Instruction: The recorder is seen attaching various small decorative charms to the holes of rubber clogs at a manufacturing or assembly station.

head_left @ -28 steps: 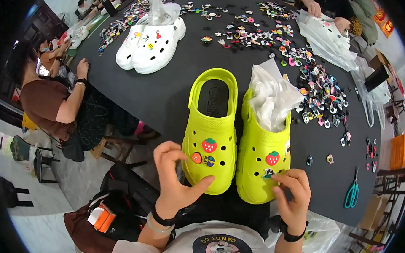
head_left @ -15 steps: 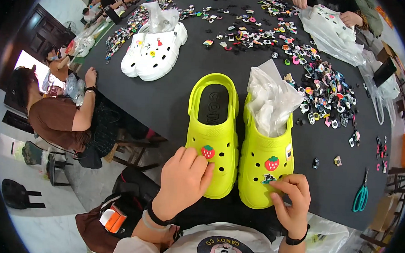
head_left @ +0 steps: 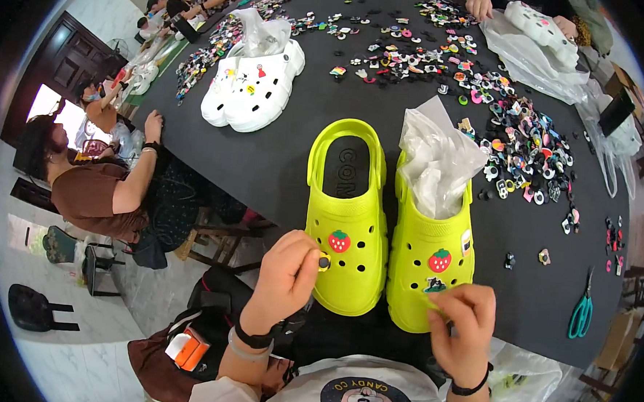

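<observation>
Two lime-green clogs stand side by side in front of me, toes toward me. My left hand (head_left: pixel 287 275) is closed in a pinch on a small yellow charm (head_left: pixel 324 261) with a dark round middle, just beside the left clog (head_left: pixel 365 283). Above it, a strawberry charm (head_left: pixel 339 241) sits on that clog. My right hand (head_left: pixel 465 325) rests at the toe of the right clog (head_left: pixel 404 307), thumb and forefinger slightly apart. Next to its fingertips is a small dark-and-green charm (head_left: pixel 435 285), below another strawberry charm (head_left: pixel 440 260). Crumpled white plastic (head_left: pixel 437 163) fills the right clog's opening.
A heap of charms (head_left: pixel 532 150) lies to the right on the black table (head_left: pixel 265 169). Teal-handled scissors (head_left: pixel 581 316) are near the right edge. White clogs (head_left: pixel 251 88) stand at the far left. A person in brown (head_left: pixel 92 200) sits at left; another's hands (head_left: pixel 479 4) are across.
My left hand has drawn back from the left clog, and the yellow charm now shows in its fingers. My right hand stays at the right toe. The view has shifted slightly.
</observation>
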Action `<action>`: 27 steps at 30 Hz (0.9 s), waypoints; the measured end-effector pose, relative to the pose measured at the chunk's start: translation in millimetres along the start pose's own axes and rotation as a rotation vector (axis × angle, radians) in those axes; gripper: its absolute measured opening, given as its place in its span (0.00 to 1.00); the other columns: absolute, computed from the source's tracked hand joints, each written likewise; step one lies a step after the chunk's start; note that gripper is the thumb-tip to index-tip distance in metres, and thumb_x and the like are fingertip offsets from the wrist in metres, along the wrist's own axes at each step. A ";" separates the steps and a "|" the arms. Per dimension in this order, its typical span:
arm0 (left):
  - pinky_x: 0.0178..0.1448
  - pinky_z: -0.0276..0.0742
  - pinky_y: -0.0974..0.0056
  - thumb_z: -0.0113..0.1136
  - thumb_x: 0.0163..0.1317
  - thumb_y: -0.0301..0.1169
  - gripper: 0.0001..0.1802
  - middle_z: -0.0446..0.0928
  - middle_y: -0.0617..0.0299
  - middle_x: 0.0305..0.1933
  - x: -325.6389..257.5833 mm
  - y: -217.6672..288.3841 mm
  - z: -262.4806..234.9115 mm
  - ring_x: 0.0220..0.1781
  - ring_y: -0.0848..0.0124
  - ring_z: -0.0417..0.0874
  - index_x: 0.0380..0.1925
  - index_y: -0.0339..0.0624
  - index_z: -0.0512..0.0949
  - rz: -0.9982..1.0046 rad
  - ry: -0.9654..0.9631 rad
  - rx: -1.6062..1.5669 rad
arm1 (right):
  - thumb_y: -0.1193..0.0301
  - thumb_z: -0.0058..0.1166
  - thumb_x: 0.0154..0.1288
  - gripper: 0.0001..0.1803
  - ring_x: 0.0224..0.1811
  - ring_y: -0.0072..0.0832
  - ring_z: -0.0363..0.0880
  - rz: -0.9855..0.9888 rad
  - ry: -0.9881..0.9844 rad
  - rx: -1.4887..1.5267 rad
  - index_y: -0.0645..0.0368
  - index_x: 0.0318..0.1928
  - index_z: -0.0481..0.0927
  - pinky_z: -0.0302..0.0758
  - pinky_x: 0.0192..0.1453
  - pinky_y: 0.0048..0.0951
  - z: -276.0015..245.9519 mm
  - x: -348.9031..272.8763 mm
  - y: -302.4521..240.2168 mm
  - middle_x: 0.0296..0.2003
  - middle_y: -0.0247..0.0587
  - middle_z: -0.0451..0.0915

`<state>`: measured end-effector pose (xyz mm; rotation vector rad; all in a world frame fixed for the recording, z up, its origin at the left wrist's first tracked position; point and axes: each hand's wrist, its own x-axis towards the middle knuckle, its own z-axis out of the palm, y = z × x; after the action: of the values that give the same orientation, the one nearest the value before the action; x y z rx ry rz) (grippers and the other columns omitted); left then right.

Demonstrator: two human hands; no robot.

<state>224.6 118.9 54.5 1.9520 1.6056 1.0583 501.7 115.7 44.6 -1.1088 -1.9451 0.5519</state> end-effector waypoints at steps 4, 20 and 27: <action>0.35 0.71 0.60 0.55 0.63 0.18 0.02 0.75 0.51 0.29 -11.9 -5.2 -2.5 0.30 0.56 0.77 0.30 0.31 0.75 -0.218 0.120 -0.107 | 0.75 0.71 0.46 0.21 0.38 0.31 0.75 -0.177 -0.063 0.036 0.48 0.45 0.86 0.67 0.43 0.33 8.5 -0.2 -23.5 0.39 0.32 0.77; 0.36 0.76 0.63 0.70 0.50 0.17 0.10 0.81 0.55 0.29 9.4 -30.0 18.7 0.28 0.63 0.81 0.35 0.31 0.84 0.070 0.532 0.006 | 0.75 0.70 0.49 0.18 0.39 0.30 0.75 -0.168 -0.141 -0.019 0.50 0.44 0.84 0.65 0.44 0.34 18.4 1.7 -23.3 0.36 0.30 0.77; 0.40 0.76 0.64 0.67 0.52 0.15 0.13 0.81 0.55 0.35 1.3 -23.3 17.7 0.35 0.63 0.80 0.39 0.32 0.84 0.020 0.421 0.007 | 0.74 0.69 0.48 0.20 0.39 0.28 0.74 -0.189 -0.152 -0.045 0.47 0.45 0.85 0.64 0.43 0.33 19.3 2.4 -23.1 0.37 0.26 0.78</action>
<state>223.0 129.0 27.0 1.8363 1.7988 1.5535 473.6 106.1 50.5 -0.9203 -2.1765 0.5036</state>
